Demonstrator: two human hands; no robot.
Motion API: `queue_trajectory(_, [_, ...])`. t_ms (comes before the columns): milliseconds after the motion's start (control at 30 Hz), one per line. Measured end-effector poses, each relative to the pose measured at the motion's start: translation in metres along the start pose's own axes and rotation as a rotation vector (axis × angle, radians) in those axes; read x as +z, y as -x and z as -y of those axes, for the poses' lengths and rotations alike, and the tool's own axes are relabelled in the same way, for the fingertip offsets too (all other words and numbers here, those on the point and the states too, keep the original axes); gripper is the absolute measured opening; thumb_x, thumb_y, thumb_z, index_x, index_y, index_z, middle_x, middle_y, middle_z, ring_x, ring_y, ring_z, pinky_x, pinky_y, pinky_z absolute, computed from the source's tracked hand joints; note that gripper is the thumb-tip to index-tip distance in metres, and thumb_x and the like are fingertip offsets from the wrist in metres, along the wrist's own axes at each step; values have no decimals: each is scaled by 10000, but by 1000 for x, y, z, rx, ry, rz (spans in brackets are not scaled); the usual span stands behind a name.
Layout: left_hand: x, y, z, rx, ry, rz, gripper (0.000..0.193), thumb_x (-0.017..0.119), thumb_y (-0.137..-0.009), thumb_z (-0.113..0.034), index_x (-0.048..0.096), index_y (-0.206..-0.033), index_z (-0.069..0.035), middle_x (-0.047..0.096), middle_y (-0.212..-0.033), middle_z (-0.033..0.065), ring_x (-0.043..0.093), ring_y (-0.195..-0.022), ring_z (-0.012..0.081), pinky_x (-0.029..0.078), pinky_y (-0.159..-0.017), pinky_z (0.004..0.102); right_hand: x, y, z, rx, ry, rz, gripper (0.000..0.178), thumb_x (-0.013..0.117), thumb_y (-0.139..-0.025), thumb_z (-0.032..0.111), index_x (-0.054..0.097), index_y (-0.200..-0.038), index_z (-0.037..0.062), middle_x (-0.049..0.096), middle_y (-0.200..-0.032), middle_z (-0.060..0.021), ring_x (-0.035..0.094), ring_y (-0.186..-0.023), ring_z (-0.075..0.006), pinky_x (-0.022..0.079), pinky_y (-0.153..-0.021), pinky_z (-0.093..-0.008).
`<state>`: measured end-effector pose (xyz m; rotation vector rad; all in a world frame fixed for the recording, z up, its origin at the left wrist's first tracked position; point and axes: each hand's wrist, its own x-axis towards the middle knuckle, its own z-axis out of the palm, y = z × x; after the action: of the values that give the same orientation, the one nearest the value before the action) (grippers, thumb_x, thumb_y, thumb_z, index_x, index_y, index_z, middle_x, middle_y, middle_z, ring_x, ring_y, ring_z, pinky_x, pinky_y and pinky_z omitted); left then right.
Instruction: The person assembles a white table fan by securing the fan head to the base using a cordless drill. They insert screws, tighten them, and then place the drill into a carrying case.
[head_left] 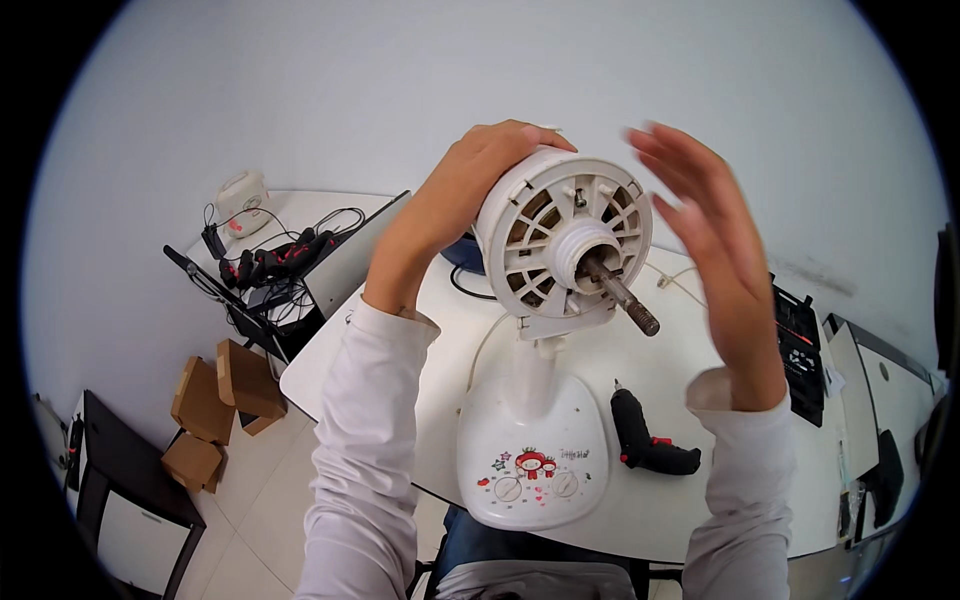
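A white desk fan without blades or grille stands upright before me, its round motor housing (520, 195) facing my way. From the threaded collar in its middle a bare metal shaft (625, 298) sticks out. My left hand (480, 175) rests on the top left of the housing, fingers laid over it and spread. To the right of the housing my right hand (705, 215) hangs in the air, apart from it, fingers stretched and slightly blurred. Below, the fan's base (535, 460) carries two dials and cartoon prints. A black cordless screwdriver (650, 440) lies right of the base.
An open black tool case (797, 345) lies at the table's right edge. Behind the fan sits a dark blue round thing (465, 253), partly hidden. At the left, cables and black-red devices (280, 258) crowd another table. Cardboard boxes (205, 400) stand on the floor.
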<state>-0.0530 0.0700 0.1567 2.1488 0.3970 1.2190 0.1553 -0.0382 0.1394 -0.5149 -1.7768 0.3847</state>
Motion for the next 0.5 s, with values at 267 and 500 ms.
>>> queue_trajectory(267, [4,7,4,8,44,7,454,424,-950,-375,632,-1128,-12,664,-1063,100,651,-918,167,518,-840,293,-63,172,-31,574,620,668,674,640,-792,77,330,-1386,-2,440,-1332,-227,446,-1242,-357,396,-1014,-369])
queue_trajectory(500, [-1,11,6,42,28,-14,438,411,-962,-342,624,-1160,-14,646,-1130,98,629,-1003,165,477,-922,299,-30,99,3,99,732,-6,258,639,-778,-37,635,-1031,10,657,-1002,-127,614,-847,-254,483,-745,-305])
